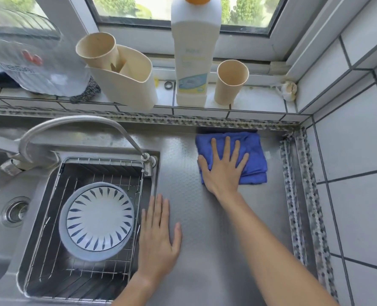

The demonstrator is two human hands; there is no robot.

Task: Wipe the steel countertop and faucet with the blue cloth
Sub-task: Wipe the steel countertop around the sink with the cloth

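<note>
Right hand (pixel 224 171) flat on blue cloth (pixel 252 155), fingers spread straight, far-right corner of steel desk (pixel 205 228). Left hand (pixel 158 235) flat, holding nothing. Faucet (pixel 72 127) lies well left of cloth; left hand nearer it.

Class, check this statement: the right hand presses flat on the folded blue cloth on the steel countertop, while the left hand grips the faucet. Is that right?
Not quite. The head view shows the left hand resting flat on the steel countertop beside the sink, apart from the faucet. The rest holds: the right hand presses flat on the folded blue cloth.
</note>
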